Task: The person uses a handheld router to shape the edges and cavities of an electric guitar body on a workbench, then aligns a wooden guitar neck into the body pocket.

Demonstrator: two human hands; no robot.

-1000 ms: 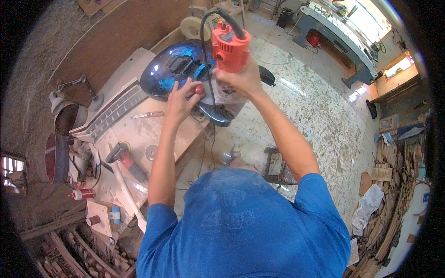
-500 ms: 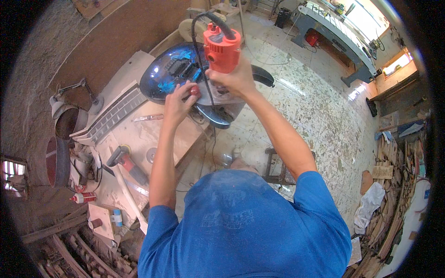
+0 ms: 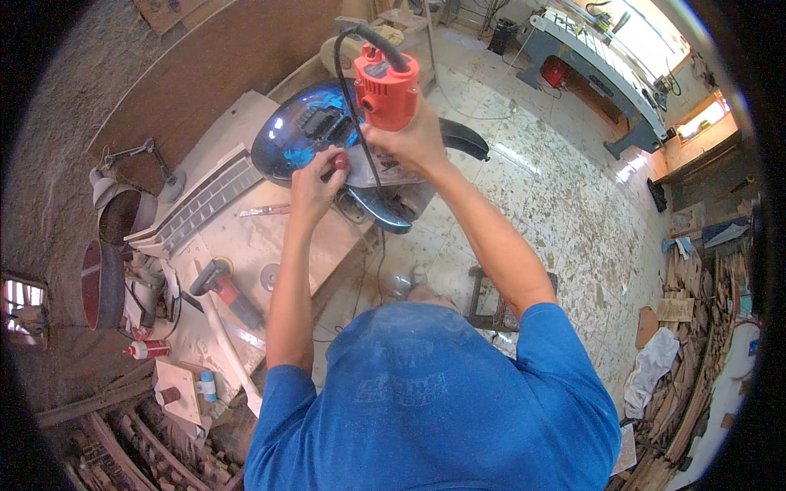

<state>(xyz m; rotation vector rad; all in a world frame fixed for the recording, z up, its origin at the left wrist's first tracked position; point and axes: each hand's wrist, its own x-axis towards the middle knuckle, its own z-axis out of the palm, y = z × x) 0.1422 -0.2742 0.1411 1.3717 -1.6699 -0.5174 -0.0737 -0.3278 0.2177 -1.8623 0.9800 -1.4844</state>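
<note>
A glossy blue-and-black electric guitar body (image 3: 274, 155) lies at the far edge of the workbench, its dark horns reaching out to the right. On top of it stands a red-orange router (image 3: 383, 96), with a thick black cable looping from its upper end. My right hand (image 3: 413, 146) is wrapped round the lower part of the router. With my left hand (image 3: 313, 184) I grip a round red knob (image 3: 341, 163) at the router's left side, fingers closed about it. The router's bit and the spot under it are hidden by my hands and a pale plate.
On the workbench (image 3: 246, 184) are a slotted grey strip (image 3: 205, 195), a thin knife-like tool (image 3: 264, 210), a red-and-black angle grinder (image 3: 229, 295) and a long pale wooden piece (image 3: 225, 344). A stool (image 3: 483, 299) stands near me; a long machine table (image 3: 594, 65) is at the far right.
The router, with both hands on it, has shifted slightly left and toward me. The guitar's near horn sits a little lower in view. Both grips are the same.
</note>
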